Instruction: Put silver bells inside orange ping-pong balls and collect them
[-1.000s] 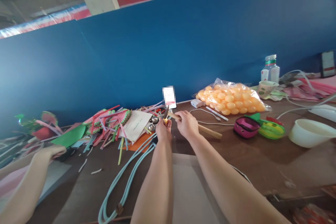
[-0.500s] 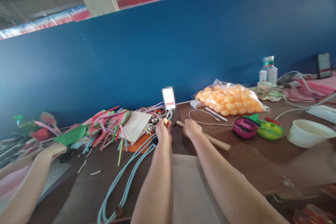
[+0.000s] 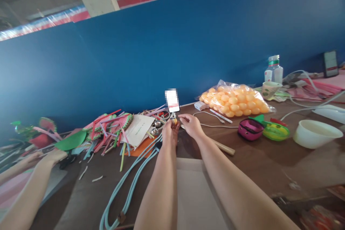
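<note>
My left hand is closed around a small shiny ball, silvery with a yellow patch, near the middle of the table. Just to its right is my right hand, fingers stretched toward the ball and apparently holding nothing. Under my right wrist lies a wooden stick like a tool handle; its far end is partly hidden by the hand. Two silver balls rest left of my left hand. Pale blue cords run looped from beside my left wrist toward the table's front.
A heap of coloured strips and fringed pieces lies left, beside a white paper sheet. Another person's hand is at far left. Right stand a bag of orange balls, a purple pouch and a white bowl.
My right hand has let go of the wooden handle and moved slightly up and left, toward the ball. The shiny ball shows more clearly in my left hand.
</note>
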Action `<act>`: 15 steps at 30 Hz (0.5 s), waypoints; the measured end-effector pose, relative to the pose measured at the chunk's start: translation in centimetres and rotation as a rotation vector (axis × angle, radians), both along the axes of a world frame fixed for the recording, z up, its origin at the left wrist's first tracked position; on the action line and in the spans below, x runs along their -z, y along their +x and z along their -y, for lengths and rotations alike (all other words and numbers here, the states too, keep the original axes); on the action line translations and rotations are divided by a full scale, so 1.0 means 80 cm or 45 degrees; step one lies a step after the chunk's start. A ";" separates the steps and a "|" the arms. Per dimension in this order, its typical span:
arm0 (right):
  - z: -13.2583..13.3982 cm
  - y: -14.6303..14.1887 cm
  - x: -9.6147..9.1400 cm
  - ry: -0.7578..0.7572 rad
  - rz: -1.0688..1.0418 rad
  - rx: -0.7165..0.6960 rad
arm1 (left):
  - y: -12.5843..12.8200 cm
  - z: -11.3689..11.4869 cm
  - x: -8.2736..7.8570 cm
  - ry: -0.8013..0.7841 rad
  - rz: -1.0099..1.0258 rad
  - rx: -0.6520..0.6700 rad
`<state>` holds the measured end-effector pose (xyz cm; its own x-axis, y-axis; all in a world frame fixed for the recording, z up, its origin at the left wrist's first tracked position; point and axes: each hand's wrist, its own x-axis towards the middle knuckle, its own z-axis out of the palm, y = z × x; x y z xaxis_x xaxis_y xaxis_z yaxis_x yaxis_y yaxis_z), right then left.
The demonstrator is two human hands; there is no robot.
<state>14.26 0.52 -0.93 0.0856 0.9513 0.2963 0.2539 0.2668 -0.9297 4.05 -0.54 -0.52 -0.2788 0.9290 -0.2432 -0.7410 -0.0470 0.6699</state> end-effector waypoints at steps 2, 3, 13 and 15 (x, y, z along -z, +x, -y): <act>-0.002 -0.002 0.002 0.003 -0.131 -0.054 | 0.001 0.002 0.000 0.036 -0.001 0.054; -0.002 -0.002 0.003 -0.011 -0.191 -0.079 | 0.002 0.002 0.000 0.050 -0.002 0.074; 0.000 -0.007 0.003 -0.347 -0.701 -0.189 | 0.004 0.005 0.002 0.144 -0.083 0.153; 0.002 -0.006 0.000 -0.381 -0.755 -0.194 | 0.003 0.005 0.003 0.176 -0.107 0.169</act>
